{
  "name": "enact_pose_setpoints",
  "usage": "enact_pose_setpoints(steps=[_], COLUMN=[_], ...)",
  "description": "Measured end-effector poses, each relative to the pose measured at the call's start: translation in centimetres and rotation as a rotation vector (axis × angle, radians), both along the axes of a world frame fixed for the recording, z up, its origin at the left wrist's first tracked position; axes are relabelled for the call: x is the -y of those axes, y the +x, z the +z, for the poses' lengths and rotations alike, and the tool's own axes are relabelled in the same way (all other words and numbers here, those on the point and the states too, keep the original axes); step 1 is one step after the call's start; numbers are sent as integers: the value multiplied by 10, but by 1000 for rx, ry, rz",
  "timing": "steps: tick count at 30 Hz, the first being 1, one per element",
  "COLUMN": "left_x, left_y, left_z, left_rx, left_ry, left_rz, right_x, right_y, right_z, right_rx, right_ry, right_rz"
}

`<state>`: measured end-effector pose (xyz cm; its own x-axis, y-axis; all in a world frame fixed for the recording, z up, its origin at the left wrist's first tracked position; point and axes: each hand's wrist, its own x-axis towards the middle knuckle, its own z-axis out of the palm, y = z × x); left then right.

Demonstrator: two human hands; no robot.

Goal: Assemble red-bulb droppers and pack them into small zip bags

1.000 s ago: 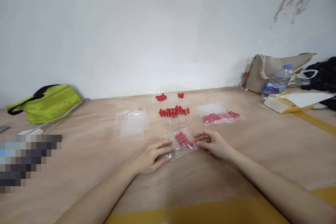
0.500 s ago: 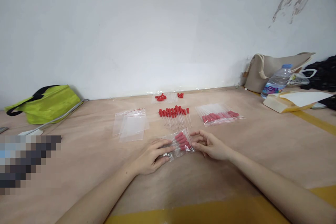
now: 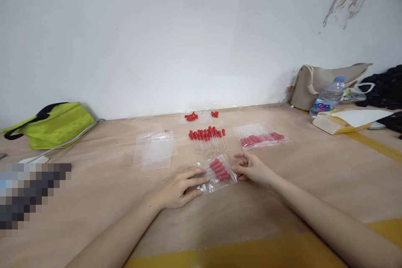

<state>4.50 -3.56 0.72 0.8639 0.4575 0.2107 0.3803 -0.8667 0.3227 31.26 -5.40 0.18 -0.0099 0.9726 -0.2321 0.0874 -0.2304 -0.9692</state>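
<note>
A clear zip-lock bag (image 3: 216,185) lies in front of me with several red-bulbed droppers (image 3: 220,168) inside. My left hand (image 3: 185,186) rests on the bag's left end, its fingers stretched out and apart. At the bag's right edge, along the red-lined seal, my right hand (image 3: 253,170) pinches with thumb and forefinger; the other fingers are half curled. Just behind the bag is a pile of loose droppers (image 3: 207,136) with red bulbs. Filled bags of droppers (image 3: 262,137) lie to the right. Flat, unfilled zip-lock bags (image 3: 157,150) overlap on the left.
Loose red rubber bulbs (image 3: 191,116) lie near the wall. A yellow-green bag (image 3: 59,125) with a cable stands at the left. On the right are a beige bag (image 3: 306,88), a water bottle (image 3: 328,98) and an opened paper packet (image 3: 342,123).
My right hand has shifted slightly right along the bag's edge. The bag's sealed end looks flatter and more spread out. My left hand has stayed almost in place.
</note>
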Motion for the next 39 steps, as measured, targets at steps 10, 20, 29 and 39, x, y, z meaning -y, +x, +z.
enact_pose_setpoints(steps=[10,20,29,39], left_x=[0,-4,-38,-48], left_y=[2,-3,-39,-54], left_z=[7,-1,-11,-11], left_rx=[54,261,22,-343], left_ry=[-100,-89,266,71], left_rz=[-118,201,906,1032], right_x=[-19,-17,-55,-64], right_y=[-4,13,52,53], right_z=[5,22,20,-17], right_rx=[120,-149,-246,-99], right_ry=[-127,171,298,265], right_rz=[363,223,-452,-532])
